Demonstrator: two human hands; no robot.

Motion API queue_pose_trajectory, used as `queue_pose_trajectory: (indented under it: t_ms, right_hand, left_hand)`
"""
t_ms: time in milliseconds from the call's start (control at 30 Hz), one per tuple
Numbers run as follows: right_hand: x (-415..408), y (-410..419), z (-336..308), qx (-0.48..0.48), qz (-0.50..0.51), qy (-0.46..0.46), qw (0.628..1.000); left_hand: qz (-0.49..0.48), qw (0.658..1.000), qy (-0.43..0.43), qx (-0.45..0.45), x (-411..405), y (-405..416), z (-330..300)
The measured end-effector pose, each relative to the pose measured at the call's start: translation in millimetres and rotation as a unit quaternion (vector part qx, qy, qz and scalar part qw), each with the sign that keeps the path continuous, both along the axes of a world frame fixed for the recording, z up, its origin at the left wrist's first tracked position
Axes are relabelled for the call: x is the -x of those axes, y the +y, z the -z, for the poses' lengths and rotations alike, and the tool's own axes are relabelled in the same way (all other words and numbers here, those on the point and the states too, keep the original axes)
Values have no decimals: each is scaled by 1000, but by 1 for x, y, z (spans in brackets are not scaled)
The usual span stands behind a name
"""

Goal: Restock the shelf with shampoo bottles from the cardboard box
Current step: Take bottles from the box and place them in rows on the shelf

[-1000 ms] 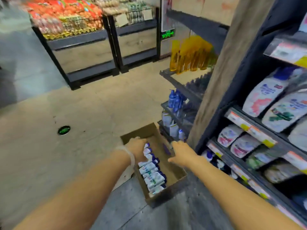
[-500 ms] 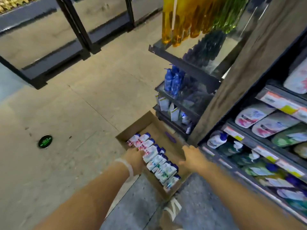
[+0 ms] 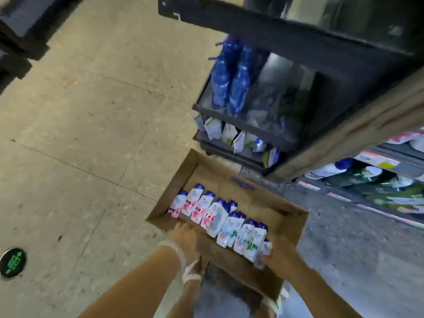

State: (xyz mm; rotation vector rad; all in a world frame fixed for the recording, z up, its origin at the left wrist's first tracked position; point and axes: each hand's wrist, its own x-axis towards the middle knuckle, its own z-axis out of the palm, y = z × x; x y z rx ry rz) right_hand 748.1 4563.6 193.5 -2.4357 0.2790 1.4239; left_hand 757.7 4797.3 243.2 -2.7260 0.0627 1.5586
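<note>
Reaching down at the near edge of the scene, the person now has the right hand (image 3: pixel 276 257) curled round the nearest shampoo bottle (image 3: pixel 263 253) in the row, where half a second ago it only rested on the box's right rim. The left hand (image 3: pixel 185 232) grips the near-left wall of the cardboard box (image 3: pixel 286 226), fingers curled over it. Farther right, the low shelf (image 3: pixel 367 203) awaits, so the first pick seems begun.

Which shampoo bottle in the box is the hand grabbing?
The last bottle at the near-right end of the row; the right hand holds its bottom. The others go untouched.
</note>
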Motion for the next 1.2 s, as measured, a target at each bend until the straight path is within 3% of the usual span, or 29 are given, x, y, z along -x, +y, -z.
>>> queue_pose_trajectory:
  t_ms: [167, 533, 833, 967, 1100, 1200]
  right_hand:
    - [10, 19, 80, 16, 31, -1, 999]
    - [50, -19, 263, 54, 210, 45, 975]
    - [48, -5, 367, 63, 313, -9, 948]
    - [51, -1, 387, 80, 340, -46, 936]
    - [54, -6, 397, 94, 355, -69, 928]
    - [52, -9, 398, 116, 339, -67, 931]
  left_hand:
    - [42, 999, 29, -10, -13, 9, 103]
    - [104, 992, 61, 21, 17, -53, 288]
    - [-78, 996, -24, 31, 4, -51, 394]
    - [-214, 973, -27, 77, -6, -55, 420]
    - [-210, 971, -91, 67, -5, -62, 432]
    - [-307, 944, -77, 92, -10, -57, 440]
